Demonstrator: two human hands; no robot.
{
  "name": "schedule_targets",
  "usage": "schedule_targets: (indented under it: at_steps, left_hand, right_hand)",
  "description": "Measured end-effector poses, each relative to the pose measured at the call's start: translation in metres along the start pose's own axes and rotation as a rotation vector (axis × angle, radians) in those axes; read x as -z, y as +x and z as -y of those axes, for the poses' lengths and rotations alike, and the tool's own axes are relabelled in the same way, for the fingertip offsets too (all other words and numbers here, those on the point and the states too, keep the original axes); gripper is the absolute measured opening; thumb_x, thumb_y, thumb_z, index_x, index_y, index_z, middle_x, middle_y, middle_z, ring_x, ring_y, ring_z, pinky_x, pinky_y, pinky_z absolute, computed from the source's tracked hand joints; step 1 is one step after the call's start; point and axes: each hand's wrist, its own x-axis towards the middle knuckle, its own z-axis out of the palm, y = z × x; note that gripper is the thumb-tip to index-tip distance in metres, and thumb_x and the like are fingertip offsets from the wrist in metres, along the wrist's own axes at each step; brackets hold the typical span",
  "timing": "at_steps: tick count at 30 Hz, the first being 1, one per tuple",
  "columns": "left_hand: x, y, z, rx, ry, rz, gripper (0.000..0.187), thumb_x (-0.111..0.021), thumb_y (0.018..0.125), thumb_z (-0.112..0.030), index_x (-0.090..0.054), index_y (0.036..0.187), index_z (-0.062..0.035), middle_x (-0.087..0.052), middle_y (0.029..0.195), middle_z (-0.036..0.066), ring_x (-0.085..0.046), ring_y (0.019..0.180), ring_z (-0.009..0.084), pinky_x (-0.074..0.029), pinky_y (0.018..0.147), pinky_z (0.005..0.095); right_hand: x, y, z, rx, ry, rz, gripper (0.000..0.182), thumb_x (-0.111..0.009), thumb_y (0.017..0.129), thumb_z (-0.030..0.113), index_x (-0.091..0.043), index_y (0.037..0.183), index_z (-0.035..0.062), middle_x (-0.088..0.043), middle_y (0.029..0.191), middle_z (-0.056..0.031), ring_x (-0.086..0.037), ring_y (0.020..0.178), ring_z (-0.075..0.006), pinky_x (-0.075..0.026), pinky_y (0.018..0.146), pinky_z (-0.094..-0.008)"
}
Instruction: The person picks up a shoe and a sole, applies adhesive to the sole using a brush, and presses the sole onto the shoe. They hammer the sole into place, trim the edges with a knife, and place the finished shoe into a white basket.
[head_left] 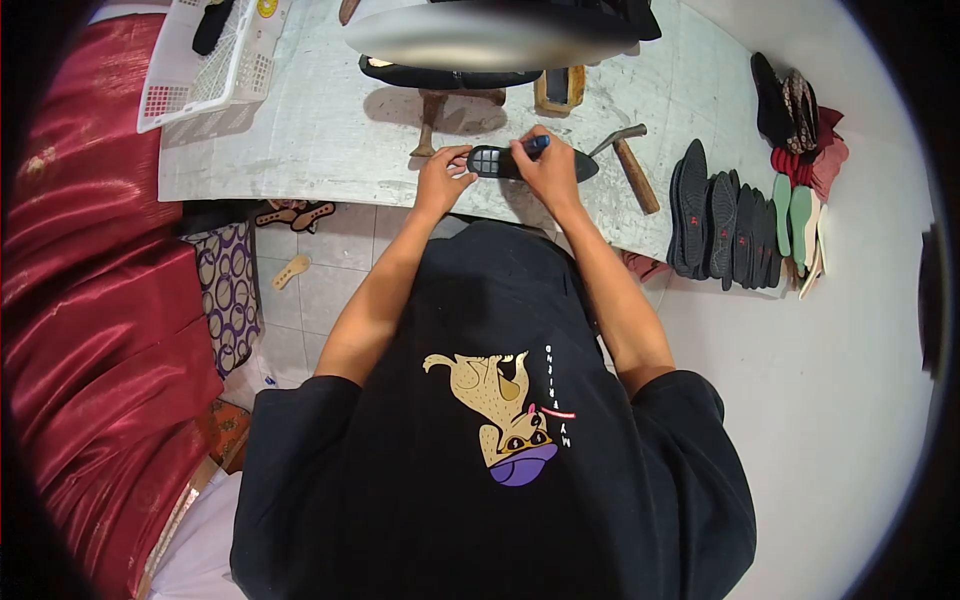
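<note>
A dark shoe sole (510,164) lies flat near the table's front edge, its toe pointing right and a grid of pale squares at its left end. My left hand (445,183) has its fingers on the left end of the sole. Over the middle of the sole, my right hand (550,172) is closed round a dark blue pen-like tool (537,145); where its tip touches is hidden. To the right of that hand lies a hammer (634,172) with a wooden handle.
Black soles (722,225) and green insoles (792,220) line the table's right side. A white basket (243,75) stands at the back left. Behind the sole are a shoe last stand (428,125), a dark shoe (450,77) and a wooden block (558,92).
</note>
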Motion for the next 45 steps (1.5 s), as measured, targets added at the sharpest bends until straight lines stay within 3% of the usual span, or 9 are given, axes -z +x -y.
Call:
schedule_targets:
  at_steps: [6,12,15,17,21,26,34,42,45]
  left_hand:
    - [0.008,-0.003,0.0,-0.074,0.042,0.04,0.05,-0.08,0.082,0.005,-0.068,0.13,-0.0002,-0.067,0.125,0.01,-0.066,0.102,0.0144,-0.061,0.091,0.0288]
    - [0.009,-0.004,-0.016,-0.183,0.272,0.035,0.041,-0.078,0.083,0.001,-0.07,0.123,0.0001,-0.065,0.115,0.012,-0.07,0.095,0.0242,-0.061,0.085,0.033]
    - [0.01,-0.001,-0.014,-0.233,0.337,0.093,0.05,-0.08,0.083,-0.004,-0.065,0.13,-0.0021,-0.06,0.119,0.013,-0.069,0.095,0.0276,-0.059,0.087,0.0364]
    - [0.009,-0.001,-0.04,-0.058,0.462,0.15,0.067,-0.082,0.081,-0.01,-0.056,0.142,-0.0056,-0.055,0.129,0.014,-0.067,0.105,0.0308,-0.057,0.092,0.0404]
    - [0.0,0.011,-0.047,-0.35,0.636,0.177,0.086,-0.088,0.075,-0.015,-0.047,0.151,-0.0067,-0.054,0.135,0.015,-0.063,0.113,0.0352,-0.051,0.1,0.042]
    - [0.003,0.028,-0.054,-0.325,0.643,0.299,0.051,-0.084,0.077,-0.01,-0.066,0.124,0.0003,-0.062,0.124,0.016,-0.06,0.118,0.0394,-0.05,0.099,0.0451]
    - [0.012,0.024,-0.041,-0.371,0.631,0.257,0.056,-0.085,0.078,-0.02,-0.065,0.125,0.004,-0.063,0.121,0.019,-0.061,0.114,0.0423,-0.05,0.096,0.0459]
    - [0.001,0.028,-0.044,-0.404,0.678,0.301,0.062,-0.085,0.079,-0.022,-0.062,0.133,0.0001,-0.059,0.129,0.018,-0.059,0.119,0.0404,-0.049,0.1,0.0451]
    - [0.004,0.027,-0.042,-0.382,0.654,0.327,0.059,-0.085,0.079,-0.019,-0.063,0.131,-0.0012,-0.059,0.129,0.014,-0.058,0.121,0.0377,-0.048,0.101,0.0453]
  right_hand:
    - [-0.03,0.009,0.005,0.106,0.033,-0.028,0.021,-0.078,0.088,0.016,-0.065,0.087,-0.0003,-0.069,0.077,-0.0192,-0.07,0.07,-0.0343,-0.053,0.064,-0.0409]
    - [0.026,-0.014,-0.038,-0.205,-0.056,-0.236,0.025,-0.08,0.089,0.022,-0.069,0.087,-0.0013,-0.072,0.072,-0.0181,-0.073,0.066,-0.029,-0.055,0.063,-0.0387]
    - [0.049,-0.017,-0.04,-0.295,-0.151,-0.245,0.026,-0.08,0.089,0.023,-0.071,0.086,-0.0013,-0.072,0.072,-0.0178,-0.073,0.066,-0.0273,-0.055,0.064,-0.0368]
    - [0.054,-0.013,-0.037,-0.286,-0.153,-0.224,0.026,-0.08,0.088,0.023,-0.071,0.085,-0.0012,-0.071,0.072,-0.018,-0.073,0.066,-0.0281,-0.055,0.064,-0.037]
    - [0.033,-0.011,-0.03,-0.174,-0.071,-0.195,0.024,-0.081,0.087,0.021,-0.069,0.085,-0.0002,-0.07,0.072,-0.0187,-0.071,0.064,-0.0317,-0.054,0.063,-0.039]
    - [0.033,-0.008,-0.026,-0.142,-0.063,-0.122,0.022,-0.079,0.088,0.017,-0.066,0.085,-0.0012,-0.069,0.077,-0.0203,-0.07,0.071,-0.0365,-0.053,0.066,-0.0418]
    - [0.064,-0.018,-0.069,-0.245,-0.141,-0.473,0.021,-0.079,0.088,0.019,-0.071,0.085,0.0002,-0.074,0.078,-0.0168,-0.074,0.072,-0.0307,-0.055,0.068,-0.0384]
    - [0.037,-0.023,-0.065,-0.291,-0.178,-0.508,0.019,-0.079,0.085,0.016,-0.069,0.085,0.0,-0.072,0.077,-0.0184,-0.071,0.07,-0.0351,-0.055,0.068,-0.0413]
    - [0.019,-0.025,-0.055,-0.018,-0.271,-0.385,0.018,-0.072,0.076,0.002,-0.068,0.094,0.0006,-0.068,0.086,-0.0176,-0.066,0.084,-0.0389,-0.053,0.077,-0.047]
